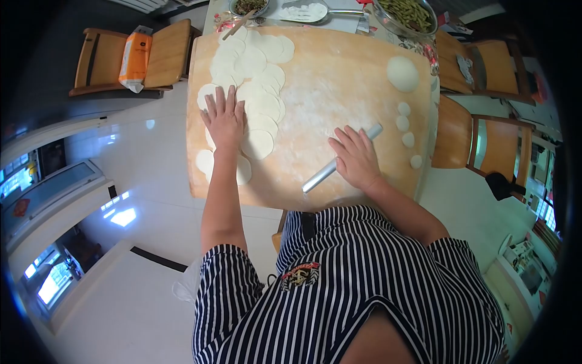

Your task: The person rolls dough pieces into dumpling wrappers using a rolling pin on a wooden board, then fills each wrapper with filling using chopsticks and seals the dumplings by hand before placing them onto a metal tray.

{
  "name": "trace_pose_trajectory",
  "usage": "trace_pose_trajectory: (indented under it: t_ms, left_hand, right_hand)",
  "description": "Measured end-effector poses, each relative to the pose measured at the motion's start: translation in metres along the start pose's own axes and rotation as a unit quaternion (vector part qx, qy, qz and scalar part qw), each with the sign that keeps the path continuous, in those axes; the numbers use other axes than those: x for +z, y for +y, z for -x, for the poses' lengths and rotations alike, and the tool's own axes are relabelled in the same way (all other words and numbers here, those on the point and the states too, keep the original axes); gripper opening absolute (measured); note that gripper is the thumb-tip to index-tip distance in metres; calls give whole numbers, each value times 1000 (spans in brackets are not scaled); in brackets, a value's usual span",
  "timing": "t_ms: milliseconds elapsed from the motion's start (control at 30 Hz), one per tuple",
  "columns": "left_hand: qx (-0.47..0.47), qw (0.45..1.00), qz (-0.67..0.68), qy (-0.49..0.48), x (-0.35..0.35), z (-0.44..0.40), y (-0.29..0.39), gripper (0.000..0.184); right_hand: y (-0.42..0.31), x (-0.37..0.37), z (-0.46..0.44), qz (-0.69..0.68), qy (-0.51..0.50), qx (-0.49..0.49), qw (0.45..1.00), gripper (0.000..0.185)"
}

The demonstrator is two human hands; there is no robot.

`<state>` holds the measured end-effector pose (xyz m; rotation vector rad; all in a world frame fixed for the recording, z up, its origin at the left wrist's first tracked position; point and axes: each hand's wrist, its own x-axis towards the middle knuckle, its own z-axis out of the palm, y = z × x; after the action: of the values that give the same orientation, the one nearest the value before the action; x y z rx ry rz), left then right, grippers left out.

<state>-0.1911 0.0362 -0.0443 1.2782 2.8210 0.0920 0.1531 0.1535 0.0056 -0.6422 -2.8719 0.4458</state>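
My left hand (225,121) lies palm down with its fingers spread, on or just over the round dough wrappers (262,100) at the left of the floured wooden board (327,73). Many of these thin, pale wrappers overlap one another there. Over on the right, my right hand (357,159) is laid across a silver rolling pin (321,175), holding it slantwise on the board. Small dough pieces (402,124) stand in a row along the board's right side. Beyond them sits a larger dough ball (403,74).
At the back stand a bowl of dark filling (248,6), a container of white flour (303,11) and a bowl of green vegetables (406,15). A thin wooden stick (236,27) lies by the far wrappers. Wooden chairs (170,51) flank the table on both sides.
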Motion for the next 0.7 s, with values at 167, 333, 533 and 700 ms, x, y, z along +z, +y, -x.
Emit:
trace_pose_trajectory:
  t_ms: [167,333,533,700]
  left_hand:
    - [-15,1000,12,8,6,-11,-8,56]
    - [-65,998,22,15,10,-39,-31,58]
    - [29,996,27,77,-3,-24,24,57]
    - [149,987,53,4,-1,22,94,50]
  right_hand:
    - [1,-1,-2,3,-14,4,1000,44]
    - [3,-1,0,4,-1,5,1000,44]
    - [4,1,0,2,10,4,1000,45]
    - [3,-3,0,7,3,7,1000,45]
